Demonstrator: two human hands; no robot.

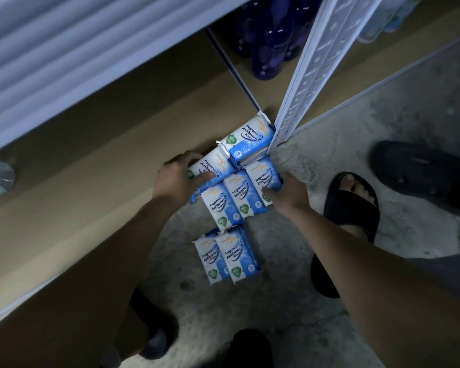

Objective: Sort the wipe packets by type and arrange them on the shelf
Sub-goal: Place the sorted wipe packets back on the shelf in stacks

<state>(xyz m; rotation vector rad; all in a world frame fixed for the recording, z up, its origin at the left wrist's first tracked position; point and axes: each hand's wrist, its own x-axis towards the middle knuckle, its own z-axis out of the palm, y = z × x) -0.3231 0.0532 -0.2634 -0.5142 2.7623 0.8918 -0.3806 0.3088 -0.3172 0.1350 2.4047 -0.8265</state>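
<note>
Blue-and-white "Fragrance Free Antibacterial Wipes" packets lie by the low brown shelf (91, 187). One packet (252, 136) lies on the shelf against the white upright post (316, 75). My left hand (178, 179) grips a second packet (214, 164) at the shelf's front edge. My right hand (287, 195) grips a packet (263, 176) on the floor beside the post. Two more packets (231, 203) lie on the floor between my hands. Another pair (226, 256) lies nearer to me.
Dark purple bottles (271, 43) stand on the shelf behind a thin divider. A white corrugated shelf edge (64, 62) overhangs at upper left. A foot in a black sandal (353, 203) stands on the grey concrete floor at right, a dark shoe (420, 171) beyond.
</note>
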